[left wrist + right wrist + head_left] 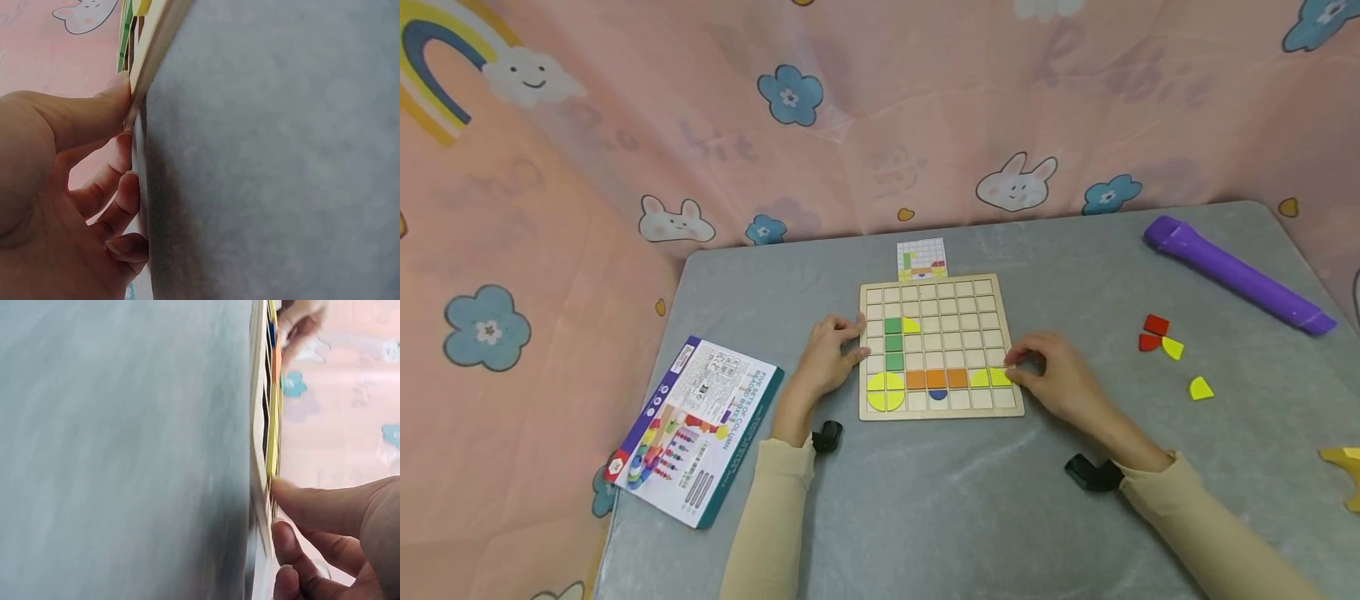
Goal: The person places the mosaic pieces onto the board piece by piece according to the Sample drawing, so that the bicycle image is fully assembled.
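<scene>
A wooden grid board (955, 412) lies on the table, holding green squares (892, 342), orange squares (937, 379), a blue half-round piece (937, 394) and yellow quarter-circle pieces (885, 392). My left hand (826, 354) holds the board's left edge, thumb and fingertips against it; the left wrist view shows the thumb (112, 106) on the rim. At the lower right, my right hand (1060, 379) pinches at a yellow quarter-circle piece (999, 377) in the last column. Its thumb (319, 503) and index finger meet the board's edge there. The fingers partly hide that piece's outer side.
A patterned card (922, 257) lies behind the board. Two red pieces (1156, 324) and two loose yellow pieces (1201, 388) lie to the right, before a purple tube (1240, 275). At left is a box (696, 429); a yellow object (1347, 462) sits at the right edge.
</scene>
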`<state>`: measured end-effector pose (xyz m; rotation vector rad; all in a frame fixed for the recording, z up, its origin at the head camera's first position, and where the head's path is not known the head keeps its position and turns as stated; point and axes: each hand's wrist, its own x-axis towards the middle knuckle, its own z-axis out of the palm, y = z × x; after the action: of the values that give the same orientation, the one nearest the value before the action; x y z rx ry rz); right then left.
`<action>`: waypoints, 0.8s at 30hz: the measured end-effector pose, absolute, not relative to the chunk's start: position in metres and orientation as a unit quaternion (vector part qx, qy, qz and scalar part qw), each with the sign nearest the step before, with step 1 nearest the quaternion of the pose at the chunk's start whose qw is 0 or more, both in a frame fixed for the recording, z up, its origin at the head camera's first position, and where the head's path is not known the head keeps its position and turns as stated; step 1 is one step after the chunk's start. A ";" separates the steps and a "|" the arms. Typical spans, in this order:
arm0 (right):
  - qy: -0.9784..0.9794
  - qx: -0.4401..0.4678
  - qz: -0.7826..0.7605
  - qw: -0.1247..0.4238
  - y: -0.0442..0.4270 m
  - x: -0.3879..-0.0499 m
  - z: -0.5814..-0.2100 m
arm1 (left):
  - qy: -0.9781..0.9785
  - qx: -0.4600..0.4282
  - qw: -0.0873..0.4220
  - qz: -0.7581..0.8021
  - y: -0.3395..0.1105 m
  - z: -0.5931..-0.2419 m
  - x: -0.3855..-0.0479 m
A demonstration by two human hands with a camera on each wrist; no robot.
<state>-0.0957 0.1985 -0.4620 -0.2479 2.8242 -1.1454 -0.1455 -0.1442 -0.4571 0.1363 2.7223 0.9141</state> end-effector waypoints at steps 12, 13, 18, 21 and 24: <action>0.936 -0.059 -0.346 -0.026 0.271 -0.084 -0.471 | 0.938 0.045 0.137 0.316 -0.144 -0.459 -0.146; 0.937 -0.061 -0.342 -0.038 0.278 -0.083 -0.472 | 0.938 0.045 0.137 0.315 -0.144 -0.459 -0.146; 0.946 -0.041 -0.316 -0.063 0.305 -0.076 -0.474 | 0.938 0.042 0.139 0.315 -0.144 -0.459 -0.146; 0.949 -0.025 -0.310 -0.062 0.318 -0.072 -0.475 | 0.938 0.041 0.138 0.315 -0.144 -0.459 -0.146; 0.949 -0.011 -0.310 -0.058 0.329 -0.066 -0.475 | 0.938 0.042 0.138 0.316 -0.144 -0.459 -0.146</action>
<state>-0.0657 0.3290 -0.4747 -0.0353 3.0971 -1.0103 -0.1460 -0.1438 -0.4586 0.1229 2.7128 0.9149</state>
